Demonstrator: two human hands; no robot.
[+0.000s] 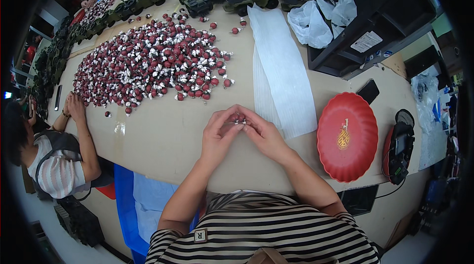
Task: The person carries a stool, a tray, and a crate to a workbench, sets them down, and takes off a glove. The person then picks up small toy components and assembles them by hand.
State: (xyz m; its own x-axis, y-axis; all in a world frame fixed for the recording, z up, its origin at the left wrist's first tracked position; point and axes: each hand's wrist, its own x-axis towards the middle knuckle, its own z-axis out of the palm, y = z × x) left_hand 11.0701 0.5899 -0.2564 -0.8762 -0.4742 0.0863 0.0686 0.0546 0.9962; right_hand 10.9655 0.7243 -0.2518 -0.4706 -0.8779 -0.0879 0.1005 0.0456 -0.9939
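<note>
Close to the table's near side, my left hand (pixel 218 131) and my right hand (pixel 264 134) come together at the fingertips. Between them they pinch small round dark red pieces (pixel 239 117) with pale bits at the lower side; the exact number is hard to make out. Both hands are closed, thumbs toward me. Ahead and to the left spreads a large pile of similar red round pieces with white tufts (pixel 153 64). A few strays lie apart from it, such as a red piece (pixel 235 31) beyond my hands.
White foam sheets (pixel 284 66) lie just beyond my right hand. Farther right are a red scalloped dish (pixel 348 135), a phone (pixel 368 91) and a black crate (pixel 365 39). Green toy vehicles (pixel 197 0) line the back. At the left, a co-worker's hands (pixel 75 106) rest on the table.
</note>
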